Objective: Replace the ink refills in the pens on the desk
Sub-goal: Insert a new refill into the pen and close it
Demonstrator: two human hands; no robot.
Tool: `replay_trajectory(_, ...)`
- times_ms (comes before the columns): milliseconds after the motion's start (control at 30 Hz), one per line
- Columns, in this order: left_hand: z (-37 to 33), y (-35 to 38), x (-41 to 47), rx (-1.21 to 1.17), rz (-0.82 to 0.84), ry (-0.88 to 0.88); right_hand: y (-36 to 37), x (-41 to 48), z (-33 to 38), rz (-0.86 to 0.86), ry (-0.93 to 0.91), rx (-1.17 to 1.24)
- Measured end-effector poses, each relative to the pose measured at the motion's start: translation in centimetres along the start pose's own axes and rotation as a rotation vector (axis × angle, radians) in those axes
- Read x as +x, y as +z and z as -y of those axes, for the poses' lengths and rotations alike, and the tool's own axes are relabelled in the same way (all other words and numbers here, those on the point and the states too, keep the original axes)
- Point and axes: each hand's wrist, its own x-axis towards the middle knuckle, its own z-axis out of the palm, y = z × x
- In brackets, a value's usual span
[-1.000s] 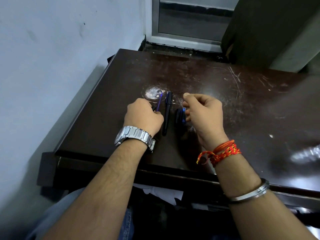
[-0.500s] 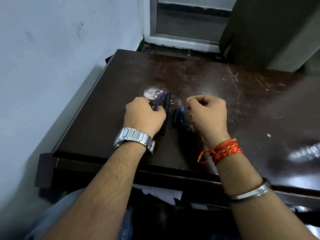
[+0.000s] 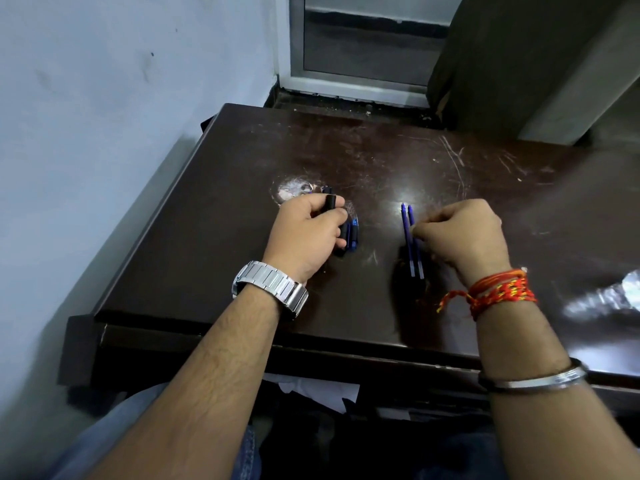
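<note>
Silver watch (image 3: pixel 273 284) on left wrist; red-orange threads (image 3: pixel 502 292) and steel bangle (image 3: pixel 533 379) on right.

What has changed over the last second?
The left hand has taken hold of the black pen that lay on the desk. The right hand moved right, away from the left, and now pinches two blue refills. The blue pen parts stayed put.

A blue-grey wall (image 3: pixel 104 98) meets a metal-framed window (image 3: pixel 363 53).
</note>
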Motion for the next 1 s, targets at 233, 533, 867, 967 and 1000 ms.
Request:
replay_trajectory(233, 0.3, -0.3, 0.0, 0.072, -0.065, 0.064, 0.1, 0.4, -0.3, 0.030, 0.068, -0.026)
replay_trajectory(533, 0.4, -0.2, -0.2, 0.095, -0.071, 0.089, 0.0, 0.1, -0.1, 0.041, 0.109, -0.110)
replay_trajectory(867, 0.3, 0.4, -1.1, 0.177, 0.133, 0.082, 0.1, -1.3, 2.8, -0.107, -0.076, 0.696)
replay_trajectory(967, 0.4, 0.6, -1.3, 0.214, 0.189, 0.087, 1.1, -1.8, 4.1, -0.054, -0.080, 0.985)
replay_trajectory(1000, 0.4, 0.7, -1.3, 0.228, 0.201, 0.093, 1.3, -1.9, 4.3, -0.046, -0.079, 1.030)
